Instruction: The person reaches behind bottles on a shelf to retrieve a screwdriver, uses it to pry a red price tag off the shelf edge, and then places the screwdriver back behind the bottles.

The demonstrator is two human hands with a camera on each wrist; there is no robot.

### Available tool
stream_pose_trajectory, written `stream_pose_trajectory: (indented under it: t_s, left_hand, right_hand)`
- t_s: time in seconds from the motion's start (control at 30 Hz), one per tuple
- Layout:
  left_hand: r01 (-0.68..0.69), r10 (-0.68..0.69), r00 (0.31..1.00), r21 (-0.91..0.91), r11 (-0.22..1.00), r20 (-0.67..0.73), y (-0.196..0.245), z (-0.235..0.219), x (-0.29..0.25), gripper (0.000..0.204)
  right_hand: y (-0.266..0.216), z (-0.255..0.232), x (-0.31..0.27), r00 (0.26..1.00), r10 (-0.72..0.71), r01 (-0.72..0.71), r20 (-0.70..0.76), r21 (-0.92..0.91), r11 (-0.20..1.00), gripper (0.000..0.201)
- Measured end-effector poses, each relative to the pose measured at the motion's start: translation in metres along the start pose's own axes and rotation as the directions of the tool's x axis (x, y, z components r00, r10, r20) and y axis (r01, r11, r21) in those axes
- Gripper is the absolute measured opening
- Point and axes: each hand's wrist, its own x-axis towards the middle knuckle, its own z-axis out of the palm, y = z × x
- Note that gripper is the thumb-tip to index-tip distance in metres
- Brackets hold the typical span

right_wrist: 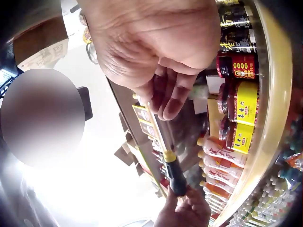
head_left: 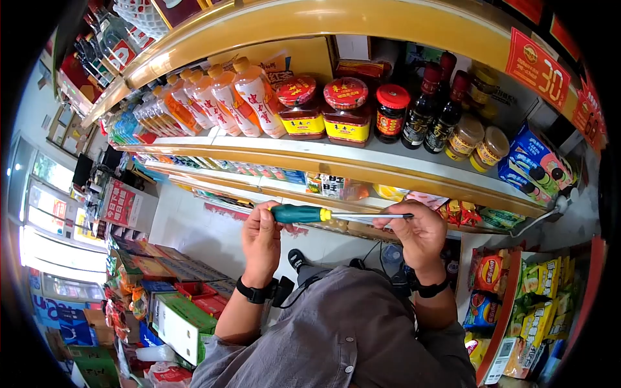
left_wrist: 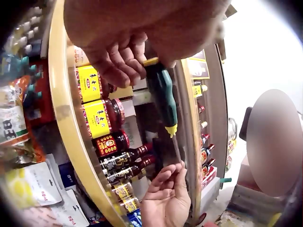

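Note:
A screwdriver (head_left: 299, 214) with a dark green handle and a yellow collar lies level between both hands in the head view. My left hand (head_left: 261, 240) pinches the butt end of its handle between thumb and fingers. At the other end, my right hand (head_left: 420, 237) pinches the metal shaft near its dark tip. The left wrist view shows the green handle (left_wrist: 162, 92) running down to the right hand (left_wrist: 166, 198). In the right wrist view the shaft (right_wrist: 160, 127) leads from the right fingers to the left hand (right_wrist: 183, 211).
Ahead stands a shelf (head_left: 323, 154) with orange-capped bottles (head_left: 223, 97), red-lidded jars (head_left: 347, 111) and dark sauce bottles (head_left: 433, 107). Snack bags (head_left: 488, 271) hang at the right. Boxes (head_left: 178, 323) are stacked at the lower left. A red price sign (head_left: 538, 68) is fixed to the upper shelf edge.

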Motion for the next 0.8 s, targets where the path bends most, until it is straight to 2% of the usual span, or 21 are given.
stream_pose_trajectory:
  t_s: [0.13, 0.17, 0.2, 0.23, 0.27, 0.3, 0.33, 0.4, 0.47, 0.53, 0.6, 0.63, 0.67, 0.7, 0.73, 0.8]
  left_hand:
    - [0.011, -0.013, 0.999, 0.066, 0.998, 0.032, -0.008, -0.004, -0.006, 0.036]
    - [-0.003, 0.001, 1.0, 0.114, 0.993, 0.025, -0.006, -0.002, -0.007, 0.036]
    - [-0.017, 0.014, 1.0, 0.16, 0.987, 0.019, -0.005, 0.001, -0.007, 0.037]
    - [-0.011, 0.011, 1.0, 0.162, 0.987, -0.001, -0.004, 0.003, -0.007, 0.037]
    - [-0.012, 0.014, 1.0, 0.165, 0.986, -0.008, -0.002, 0.005, -0.008, 0.037]
    - [-0.006, 0.005, 1.0, 0.144, 0.99, 0.003, 0.0, 0.006, -0.01, 0.038]
    - [0.001, -0.003, 1.0, 0.122, 0.992, 0.016, 0.003, 0.007, -0.01, 0.038]
    - [0.002, -0.007, 0.999, 0.117, 0.993, 0.043, 0.006, 0.007, -0.012, 0.039]
    - [0.003, -0.011, 0.997, 0.107, 0.994, 0.074, 0.007, 0.009, -0.014, 0.04]
    - [-0.01, -0.003, 0.994, 0.112, 0.994, 0.114, 0.009, 0.01, -0.015, 0.04]
    - [-0.015, 0.002, 0.989, 0.084, 0.996, 0.151, 0.01, 0.013, -0.015, 0.041]
    - [0.003, -0.013, 0.987, 0.057, 0.998, 0.162, 0.009, 0.012, -0.016, 0.04]
    - [0.001, -0.01, 0.987, 0.058, 0.998, 0.158, 0.01, 0.013, -0.016, 0.04]
    - [0.0, -0.011, 0.989, 0.073, 0.997, 0.151, 0.012, 0.015, -0.016, 0.04]
    - [-0.002, -0.011, 0.99, 0.089, 0.996, 0.143, 0.013, 0.017, -0.016, 0.041]
    - [0.026, -0.035, 0.991, 0.08, 0.996, 0.126, 0.017, 0.019, -0.018, 0.042]
  right_hand:
    - [0.001, -0.011, -0.002, 0.999, -0.023, 0.019, -0.04, -0.106, 0.994, 0.012]
    - [0.004, -0.023, -0.002, 0.991, -0.119, 0.13, 0.053, -0.413, 0.901, 0.012]
    - [0.006, -0.027, 0.0, 0.969, -0.181, 0.249, 0.171, -0.665, 0.704, 0.012]
    - [0.002, -0.025, 0.003, 0.98, -0.171, 0.195, 0.103, -0.674, 0.713, 0.012]
    - [0.006, -0.021, 0.002, 0.98, -0.17, 0.198, 0.108, -0.669, 0.717, 0.012]
    - [0.012, -0.016, 0.0, 0.991, -0.099, 0.052, -0.087, -0.432, 0.901, 0.01]
    - [0.017, -0.013, -0.002, 0.968, 0.031, -0.065, -0.249, -0.132, 0.989, 0.009]
    - [0.019, -0.019, -0.002, 0.969, -0.001, -0.036, -0.247, -0.145, 0.989, 0.007]
    - [0.019, -0.024, -0.001, 0.984, -0.063, 0.022, -0.165, -0.238, 0.971, 0.007]
    - [0.018, -0.024, 0.003, 0.981, -0.085, 0.037, -0.172, -0.265, 0.964, 0.007]
    - [0.019, -0.033, 0.006, 0.961, -0.268, 0.251, 0.065, -0.612, 0.75, 0.01]
    - [0.019, -0.03, 0.006, 0.961, -0.269, 0.254, 0.069, -0.609, 0.751, 0.01]
    - [0.017, -0.024, 0.005, 0.985, -0.166, 0.135, -0.051, -0.383, 0.914, 0.015]
    - [0.016, -0.019, 0.004, 0.99, -0.03, 0.015, -0.137, -0.113, 0.993, 0.019]
    - [0.016, -0.02, 0.003, 0.991, -0.029, 0.015, -0.131, -0.107, 0.994, 0.019]
    - [0.018, -0.024, 0.001, 0.993, 0.081, -0.085, -0.09, -0.046, 0.995, 0.026]
